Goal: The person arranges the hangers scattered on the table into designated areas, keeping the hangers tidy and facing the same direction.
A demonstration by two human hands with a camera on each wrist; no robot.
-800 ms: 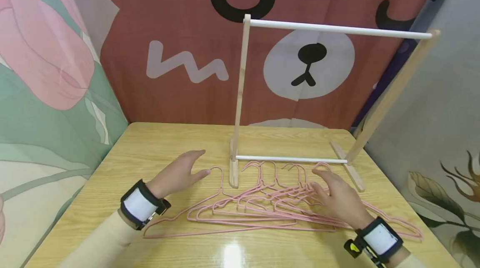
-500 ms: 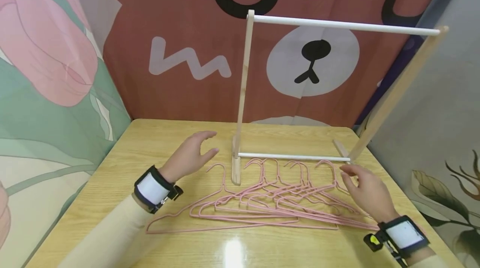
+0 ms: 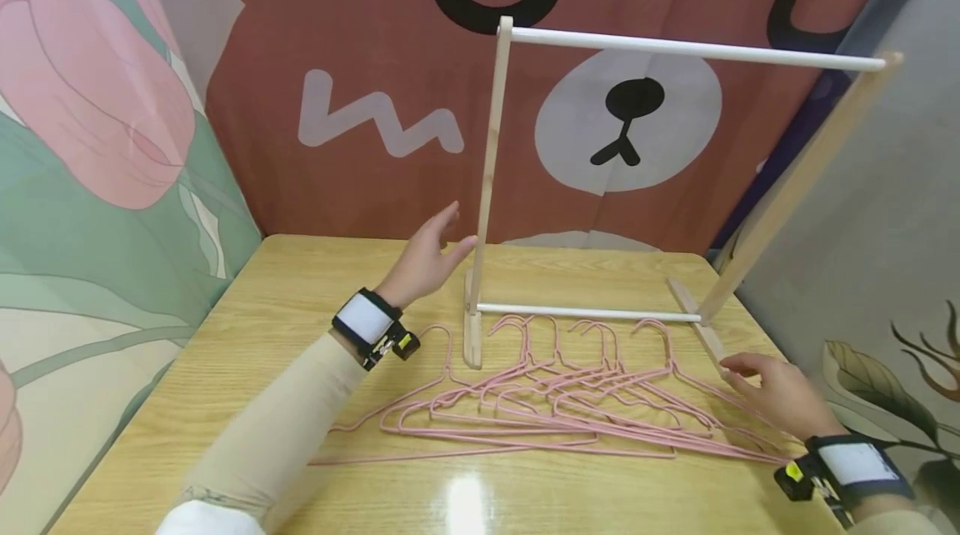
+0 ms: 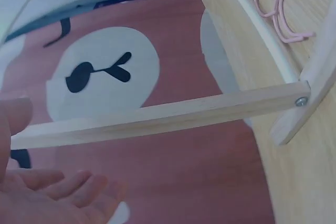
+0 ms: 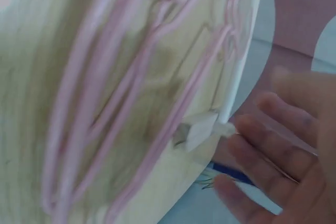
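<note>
My left hand (image 3: 423,264) is raised beside the left wooden post (image 3: 490,160) of a small clothes rack, fingers extended and thumb apart. The thumb tip looks close to the post; contact cannot be told. In the left wrist view, the post (image 4: 157,120) crosses past the spread fingers. My right hand (image 3: 783,393) hovers with loosely bent fingers by the rack's right foot (image 3: 708,342), holding nothing. Several pink hangers (image 3: 630,432) lie overlapping in front of the rack, hooks pointing towards it. The right wrist view shows hanger wires (image 5: 84,93) beside that hand.
White rods join the rack's posts, one on top (image 3: 697,49) and one low down (image 3: 588,312). The wooden table (image 3: 360,268) ends at a brown bear-print curtain (image 3: 360,202). Patterned cloths hang at the left (image 3: 97,268) and right (image 3: 847,268).
My left hand has risen forward and right, up to the left post. The right hand has moved right, away from the hangers' hooks to the rack's right foot. The hangers lie as before.
</note>
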